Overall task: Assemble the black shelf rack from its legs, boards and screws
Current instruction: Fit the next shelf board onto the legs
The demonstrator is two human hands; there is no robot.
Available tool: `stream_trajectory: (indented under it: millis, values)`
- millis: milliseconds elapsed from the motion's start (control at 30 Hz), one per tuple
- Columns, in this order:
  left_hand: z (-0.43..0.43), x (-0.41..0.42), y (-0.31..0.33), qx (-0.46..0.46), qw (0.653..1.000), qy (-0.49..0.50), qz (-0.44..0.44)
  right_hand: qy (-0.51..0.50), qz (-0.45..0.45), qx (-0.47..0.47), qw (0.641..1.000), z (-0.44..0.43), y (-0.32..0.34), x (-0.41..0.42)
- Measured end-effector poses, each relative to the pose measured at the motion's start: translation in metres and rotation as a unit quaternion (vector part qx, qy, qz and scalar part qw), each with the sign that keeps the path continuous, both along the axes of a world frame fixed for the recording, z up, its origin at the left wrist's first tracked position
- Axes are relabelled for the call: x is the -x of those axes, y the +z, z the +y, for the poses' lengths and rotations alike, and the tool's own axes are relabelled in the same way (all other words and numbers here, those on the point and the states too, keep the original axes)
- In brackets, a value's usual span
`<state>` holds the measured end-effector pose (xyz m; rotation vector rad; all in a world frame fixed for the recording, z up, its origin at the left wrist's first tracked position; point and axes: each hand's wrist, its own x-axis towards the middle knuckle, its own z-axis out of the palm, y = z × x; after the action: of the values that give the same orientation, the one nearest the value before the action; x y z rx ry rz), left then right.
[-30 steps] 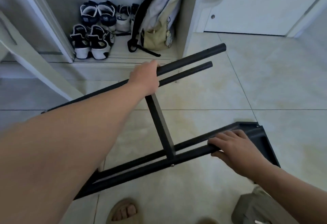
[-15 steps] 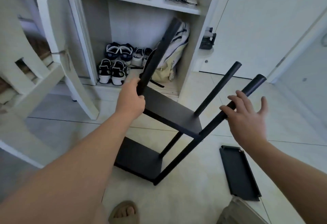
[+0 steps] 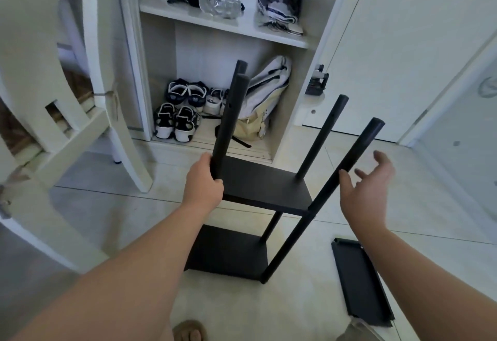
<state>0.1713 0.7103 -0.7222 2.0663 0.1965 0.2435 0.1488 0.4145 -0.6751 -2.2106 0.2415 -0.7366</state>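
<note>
Your left hand (image 3: 203, 181): fingers wrapped round near-left leg (image 3: 228, 128) | Your right hand (image 3: 365, 192): fingers spread, holding nothing, just beside near-right leg (image 3: 347, 165)

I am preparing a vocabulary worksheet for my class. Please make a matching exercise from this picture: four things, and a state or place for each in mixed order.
1 left hand
2 right hand
3 loose board
4 backpack

a lies on the floor
b open, fingers spread
c leans inside the cabinet
d grips a rack leg

Pairs: 1-d, 2-b, 3-a, 4-c.
</note>
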Motion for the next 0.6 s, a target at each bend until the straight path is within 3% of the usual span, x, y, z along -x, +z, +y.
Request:
stream_trajectory:
  millis: [67,300,600]
  values:
    - [0.005,0.0,-0.003,-0.001,1.0,0.007,0.008,-0.012,0.054,-0.083,0.995,0.003,-0.001,-0.001]
    - [0.024,0.012,-0.014,0.016,1.0,-0.009,0.016,0.045,0.161,-0.064,0.984,0.016,-0.019,0.003]
    - [0.033,0.024,-0.018,0.0,0.999,0.025,0.022,0.04,0.178,-0.039,0.982,0.024,-0.027,0.001]
